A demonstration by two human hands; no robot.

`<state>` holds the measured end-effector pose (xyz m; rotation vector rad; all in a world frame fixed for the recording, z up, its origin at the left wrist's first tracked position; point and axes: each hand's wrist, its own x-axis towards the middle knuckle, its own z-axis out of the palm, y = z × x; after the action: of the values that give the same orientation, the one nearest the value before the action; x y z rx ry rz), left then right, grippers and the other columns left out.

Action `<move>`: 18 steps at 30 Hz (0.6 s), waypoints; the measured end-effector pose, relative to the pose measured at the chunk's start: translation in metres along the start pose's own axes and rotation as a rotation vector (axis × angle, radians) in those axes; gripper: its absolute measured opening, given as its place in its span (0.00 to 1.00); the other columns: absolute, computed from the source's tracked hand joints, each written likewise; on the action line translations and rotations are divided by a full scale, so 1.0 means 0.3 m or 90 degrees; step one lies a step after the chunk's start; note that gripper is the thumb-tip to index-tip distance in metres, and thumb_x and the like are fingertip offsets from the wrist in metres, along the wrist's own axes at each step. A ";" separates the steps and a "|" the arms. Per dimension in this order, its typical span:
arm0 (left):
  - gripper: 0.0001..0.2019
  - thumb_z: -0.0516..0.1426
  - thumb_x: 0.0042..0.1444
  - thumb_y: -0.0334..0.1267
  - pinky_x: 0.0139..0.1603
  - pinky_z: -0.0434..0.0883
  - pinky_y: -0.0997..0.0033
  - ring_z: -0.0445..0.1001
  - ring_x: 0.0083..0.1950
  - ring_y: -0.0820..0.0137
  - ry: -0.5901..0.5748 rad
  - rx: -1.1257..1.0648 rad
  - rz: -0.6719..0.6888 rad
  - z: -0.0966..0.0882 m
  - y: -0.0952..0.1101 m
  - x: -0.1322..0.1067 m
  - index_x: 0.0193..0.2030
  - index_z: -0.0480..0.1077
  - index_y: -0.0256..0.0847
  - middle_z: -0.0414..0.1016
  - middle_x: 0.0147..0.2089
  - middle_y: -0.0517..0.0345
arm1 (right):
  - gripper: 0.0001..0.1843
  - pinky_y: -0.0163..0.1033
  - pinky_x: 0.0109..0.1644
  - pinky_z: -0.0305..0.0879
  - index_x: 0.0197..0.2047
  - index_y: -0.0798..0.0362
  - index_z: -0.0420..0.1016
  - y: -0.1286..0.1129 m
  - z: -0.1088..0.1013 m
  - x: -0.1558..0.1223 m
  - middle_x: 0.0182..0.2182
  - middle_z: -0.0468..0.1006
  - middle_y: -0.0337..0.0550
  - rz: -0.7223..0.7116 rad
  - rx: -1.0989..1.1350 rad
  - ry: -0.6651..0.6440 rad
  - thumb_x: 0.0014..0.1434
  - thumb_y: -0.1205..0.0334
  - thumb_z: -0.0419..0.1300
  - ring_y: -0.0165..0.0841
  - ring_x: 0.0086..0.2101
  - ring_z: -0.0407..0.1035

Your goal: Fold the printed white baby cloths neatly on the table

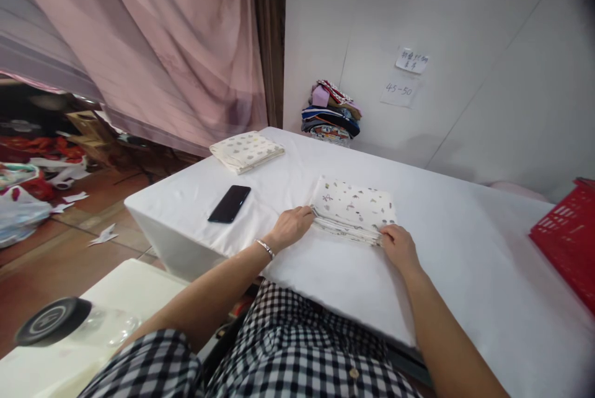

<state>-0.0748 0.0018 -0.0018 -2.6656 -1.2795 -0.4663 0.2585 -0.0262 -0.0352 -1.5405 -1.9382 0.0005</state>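
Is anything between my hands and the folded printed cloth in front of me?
Nothing visible: the left hand and the right hand touch the folded printed cloth at its near edge. The phone lies apart, leftward.

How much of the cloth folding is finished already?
Done, it seems: one folded spotted cloth lies at the far corner of the white table. In hand: the left hand and right hand pinch the near edge of a second printed cloth, folded into a thick pad. Left: maybe the colourful fabric pile by the wall, though it looks folded too.
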 end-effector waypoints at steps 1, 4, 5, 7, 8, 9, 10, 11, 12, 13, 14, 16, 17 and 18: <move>0.12 0.44 0.62 0.33 0.36 0.66 0.71 0.68 0.42 0.69 0.006 0.002 0.000 0.000 -0.004 0.005 0.42 0.68 0.41 0.69 0.44 0.54 | 0.13 0.41 0.42 0.61 0.30 0.51 0.74 0.001 0.001 0.000 0.32 0.76 0.42 0.000 0.000 -0.001 0.51 0.66 0.47 0.35 0.35 0.67; 0.12 0.44 0.62 0.31 0.39 0.65 0.70 0.67 0.43 0.69 0.023 -0.008 -0.014 0.005 -0.014 0.016 0.41 0.68 0.42 0.69 0.44 0.53 | 0.13 0.41 0.42 0.61 0.30 0.51 0.74 0.000 0.002 -0.001 0.32 0.76 0.42 0.005 0.001 -0.006 0.52 0.65 0.47 0.36 0.35 0.67; 0.12 0.45 0.62 0.31 0.39 0.65 0.70 0.67 0.43 0.69 0.021 -0.012 -0.021 0.009 -0.015 0.016 0.42 0.68 0.42 0.69 0.44 0.53 | 0.13 0.41 0.43 0.61 0.30 0.51 0.74 -0.001 0.002 -0.001 0.32 0.76 0.42 0.007 0.002 -0.008 0.52 0.65 0.47 0.36 0.35 0.67; 0.11 0.45 0.62 0.32 0.38 0.66 0.71 0.67 0.43 0.70 0.003 -0.017 -0.032 0.018 -0.015 0.011 0.43 0.68 0.43 0.69 0.46 0.54 | 0.13 0.41 0.43 0.61 0.31 0.51 0.74 -0.003 0.001 -0.001 0.33 0.76 0.42 0.009 0.005 -0.008 0.52 0.65 0.47 0.36 0.35 0.67; 0.11 0.46 0.62 0.32 0.38 0.66 0.72 0.68 0.43 0.70 -0.008 -0.019 -0.038 0.022 -0.013 0.006 0.43 0.68 0.43 0.69 0.46 0.54 | 0.13 0.41 0.43 0.61 0.31 0.51 0.74 -0.004 0.001 -0.001 0.33 0.76 0.42 0.009 0.005 -0.007 0.52 0.66 0.47 0.36 0.35 0.67; 0.12 0.45 0.62 0.33 0.37 0.66 0.73 0.68 0.43 0.70 -0.016 -0.020 -0.045 0.025 -0.011 0.001 0.44 0.68 0.43 0.69 0.47 0.55 | 0.13 0.41 0.43 0.61 0.31 0.51 0.74 -0.004 0.001 -0.001 0.33 0.76 0.42 0.008 0.005 -0.007 0.52 0.66 0.47 0.36 0.35 0.67; 0.12 0.45 0.62 0.34 0.37 0.66 0.73 0.68 0.43 0.70 -0.019 -0.023 -0.052 0.027 -0.008 -0.004 0.44 0.69 0.43 0.69 0.47 0.55 | 0.13 0.41 0.42 0.61 0.31 0.51 0.73 -0.004 0.001 -0.001 0.33 0.76 0.42 0.007 0.004 -0.007 0.52 0.66 0.47 0.36 0.35 0.67; 0.12 0.45 0.62 0.35 0.37 0.66 0.73 0.68 0.44 0.70 -0.016 -0.029 -0.058 0.027 -0.006 -0.009 0.44 0.69 0.43 0.69 0.47 0.55 | 0.13 0.41 0.42 0.61 0.31 0.51 0.73 -0.004 0.001 -0.001 0.33 0.76 0.42 0.006 0.002 -0.007 0.52 0.66 0.47 0.36 0.35 0.67; 0.12 0.45 0.63 0.36 0.38 0.67 0.73 0.69 0.44 0.70 -0.009 -0.039 -0.064 0.025 -0.005 -0.013 0.44 0.69 0.44 0.70 0.47 0.56 | 0.13 0.41 0.42 0.61 0.30 0.51 0.73 -0.004 0.001 -0.001 0.32 0.76 0.42 0.006 0.000 -0.008 0.52 0.66 0.48 0.35 0.35 0.67; 0.12 0.45 0.63 0.37 0.39 0.67 0.73 0.69 0.45 0.70 0.001 -0.055 -0.069 0.023 -0.004 -0.016 0.45 0.69 0.44 0.70 0.47 0.56 | 0.13 0.41 0.42 0.61 0.30 0.51 0.73 -0.005 0.001 -0.002 0.32 0.76 0.42 0.006 -0.003 -0.008 0.52 0.66 0.48 0.35 0.35 0.67; 0.13 0.45 0.63 0.38 0.40 0.67 0.73 0.69 0.45 0.70 0.011 -0.078 -0.074 0.021 -0.003 -0.018 0.45 0.69 0.44 0.70 0.47 0.56 | 0.12 0.41 0.42 0.61 0.30 0.51 0.73 -0.005 0.001 -0.002 0.32 0.76 0.42 0.006 -0.004 -0.007 0.52 0.66 0.48 0.35 0.35 0.67; 0.13 0.45 0.62 0.39 0.42 0.67 0.73 0.70 0.45 0.71 0.029 -0.132 -0.095 0.019 -0.003 -0.017 0.45 0.69 0.45 0.71 0.46 0.57 | 0.12 0.40 0.42 0.60 0.29 0.51 0.73 -0.006 0.002 -0.002 0.31 0.76 0.42 0.002 -0.004 -0.002 0.52 0.65 0.48 0.35 0.35 0.67; 0.13 0.46 0.62 0.38 0.43 0.67 0.73 0.70 0.45 0.72 0.034 -0.158 -0.116 0.018 -0.003 -0.015 0.44 0.70 0.45 0.72 0.45 0.58 | 0.12 0.40 0.42 0.60 0.29 0.50 0.73 -0.006 0.002 -0.003 0.31 0.76 0.41 -0.001 -0.002 0.001 0.52 0.66 0.48 0.35 0.35 0.67; 0.12 0.46 0.62 0.38 0.43 0.67 0.73 0.71 0.44 0.72 0.038 -0.178 -0.143 0.018 -0.002 -0.011 0.42 0.70 0.44 0.73 0.44 0.58 | 0.12 0.40 0.42 0.60 0.29 0.51 0.73 -0.006 0.003 -0.003 0.31 0.76 0.41 -0.003 0.000 0.004 0.52 0.66 0.48 0.35 0.35 0.67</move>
<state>-0.0761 0.0011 -0.0081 -2.7085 -1.6111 -0.8030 0.2565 -0.0272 -0.0356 -1.5342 -1.9367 -0.0075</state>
